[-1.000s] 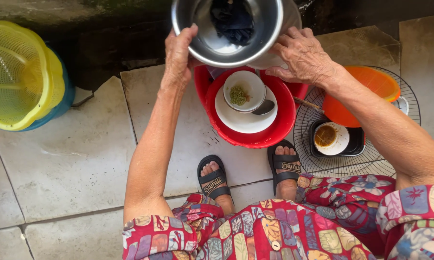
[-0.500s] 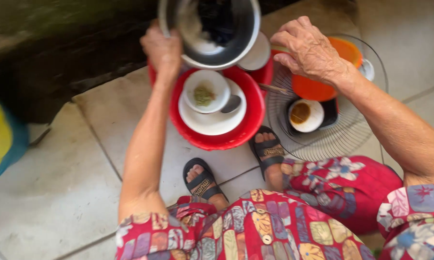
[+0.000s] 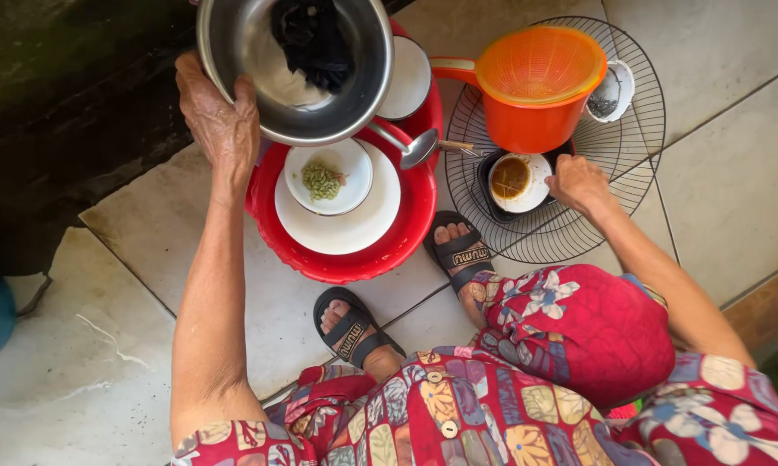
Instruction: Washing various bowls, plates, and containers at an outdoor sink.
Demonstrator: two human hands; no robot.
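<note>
While closed, grip [image 3: 221, 121] on steel bowl [image 3: 260, 52]

Home washing-up spot: tiled floor [image 3: 113, 345], dirty dishes in red basin [image 3: 406, 233].

Steel bowl [image 3: 260, 52]: silver-grey, a dark, possibly navy cloth [image 3: 313, 39] inside. Basin [image 3: 406, 229]: red. Plate [image 3: 367, 229] and small bowl [image 3: 354, 177]: white, the bowl holding green bits. Colander [image 3: 536, 82]: orange mesh. Wire rack [image 3: 630, 164]: black. Dish [image 3: 511, 177]: white, brown residue. Sandals [image 3: 462, 255]: black. Clothing [image 3: 527, 388]: red floral patchwork. Floor tiles [image 3: 87, 345]: pale grey.
</note>
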